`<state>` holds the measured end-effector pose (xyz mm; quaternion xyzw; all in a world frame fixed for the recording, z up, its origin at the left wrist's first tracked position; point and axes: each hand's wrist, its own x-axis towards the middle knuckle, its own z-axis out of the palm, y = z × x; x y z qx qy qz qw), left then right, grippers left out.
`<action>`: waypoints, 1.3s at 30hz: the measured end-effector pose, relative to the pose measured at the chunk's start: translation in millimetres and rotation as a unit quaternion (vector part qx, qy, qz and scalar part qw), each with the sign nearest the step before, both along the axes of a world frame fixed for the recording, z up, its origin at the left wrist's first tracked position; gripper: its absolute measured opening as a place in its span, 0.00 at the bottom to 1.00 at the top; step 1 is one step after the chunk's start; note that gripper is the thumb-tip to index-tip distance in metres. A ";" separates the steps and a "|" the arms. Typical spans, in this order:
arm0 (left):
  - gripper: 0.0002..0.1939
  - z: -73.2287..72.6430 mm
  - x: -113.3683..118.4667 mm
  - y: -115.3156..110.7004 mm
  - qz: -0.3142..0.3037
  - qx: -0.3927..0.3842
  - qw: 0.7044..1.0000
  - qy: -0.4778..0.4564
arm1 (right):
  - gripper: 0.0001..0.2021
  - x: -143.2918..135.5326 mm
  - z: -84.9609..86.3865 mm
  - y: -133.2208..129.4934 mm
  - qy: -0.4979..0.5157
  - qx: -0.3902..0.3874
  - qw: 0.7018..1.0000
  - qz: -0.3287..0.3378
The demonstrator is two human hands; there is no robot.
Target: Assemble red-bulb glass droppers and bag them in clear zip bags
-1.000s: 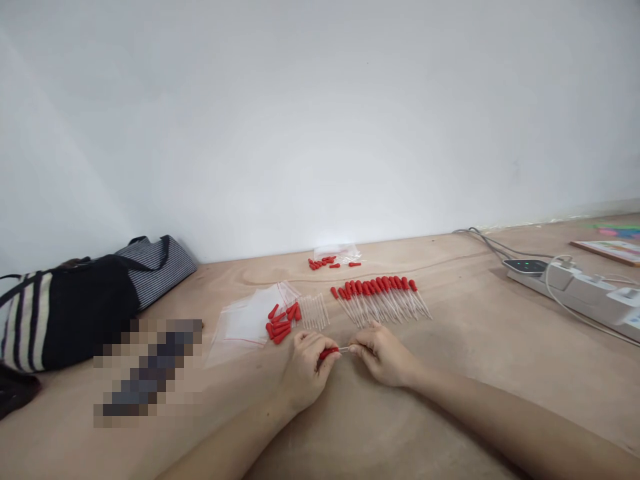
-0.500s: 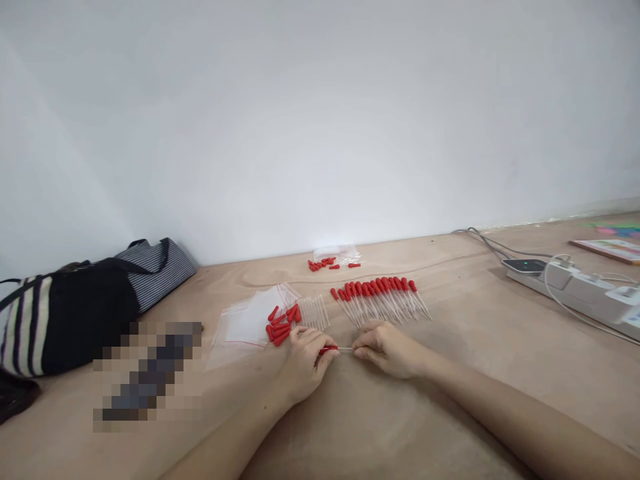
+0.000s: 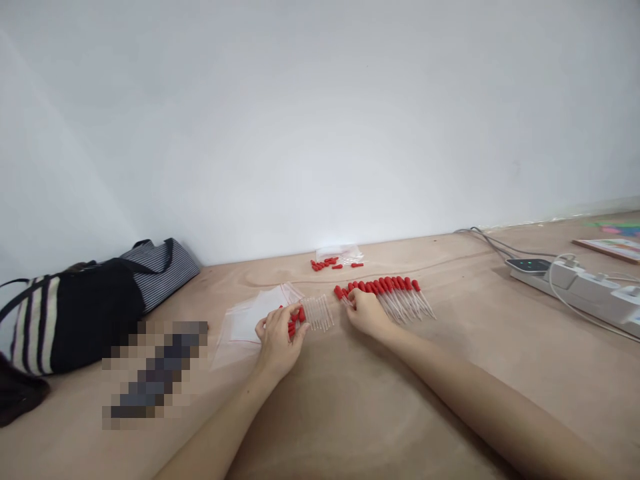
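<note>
Where your left hand (image 3: 279,340) is, head view: above the near pile of red bulbs (image 3: 296,320), thumb and fingers apart, bulbs visible between them; contact with any one bulb cannot be told.
Your right hand (image 3: 367,312), head view: at the left end of the dropper row (image 3: 397,287), thumb and fingertips drawn close around a clear stem; perhaps pinching it, but the view is too small to tell whether they are closed on it.
Dropper row: red-topped, clear-stemmed droppers lying side by side on the wooden table (image 3: 320,413), bulbs toward the wall (image 3: 320,120), tips slanting toward you and to the right; your right hand covers part of it.
Bare clear tubes (image 3: 319,312): laid in a short row between your two hands, just right of the near bulbs.
Clear plastic bags (image 3: 250,317): flat, overlapping, beyond and left of your left hand.
Far group: more red bulbs (image 3: 324,264) beside a small clear bag (image 3: 336,253), near the wall.
Left side: black-and-striped cloth bag (image 3: 90,310); nearer you, a pixelated patch (image 3: 155,373), contents unreadable.
Right side: white power strip (image 3: 595,287) with plugs, black device (image 3: 529,265) at its far end.
</note>
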<state>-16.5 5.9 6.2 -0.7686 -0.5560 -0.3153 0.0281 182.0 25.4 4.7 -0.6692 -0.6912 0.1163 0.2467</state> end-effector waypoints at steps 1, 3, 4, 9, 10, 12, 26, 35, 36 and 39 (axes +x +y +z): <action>0.14 0.7 -1.0 0.1 0.007 0.003 1.000 0.002 | 0.12 -3.6 0.2 3.6 -0.007 -0.006 1.000 -0.012; 0.14 1.4 -2.2 0.0 0.018 0.007 1.000 0.005 | 0.12 -9.0 0.2 7.5 -0.019 -0.015 0.999 -0.031; 0.14 1.5 -2.2 -0.2 0.021 0.006 1.000 0.007 | 0.12 -10.8 0.1 8.2 -0.025 -0.020 0.999 -0.038; 0.12 2.4 0.3 -2.1 0.019 -0.002 1.000 0.022 | 0.11 -14.5 0.7 8.6 -0.053 -0.045 0.996 -0.057; 0.12 3.1 0.4 -2.6 0.021 -0.002 0.999 0.025 | 0.11 -14.7 0.8 8.9 -0.057 -0.049 0.996 -0.058; 0.12 4.9 -0.7 -2.9 0.031 -0.004 0.999 0.033 | 0.11 -14.7 0.8 9.7 -0.064 -0.055 0.995 -0.058; 0.08 -0.2 -11.7 13.7 0.102 -0.009 0.990 0.100 | 0.12 -30.6 9.9 6.5 -0.088 -0.041 0.994 -0.046; 0.07 -5.3 -5.1 24.5 0.129 0.012 0.987 0.100 | 0.12 -49.6 11.8 22.8 -0.065 -0.093 0.992 -0.056; 0.07 -5.5 -4.9 25.0 0.133 0.012 0.986 0.099 | 0.12 -50.1 11.7 23.8 -0.061 -0.097 0.992 -0.055; 0.07 -3.3 -4.8 25.0 0.141 0.029 0.986 0.087 | 0.11 -50.7 11.5 24.4 -0.051 -0.097 0.993 -0.053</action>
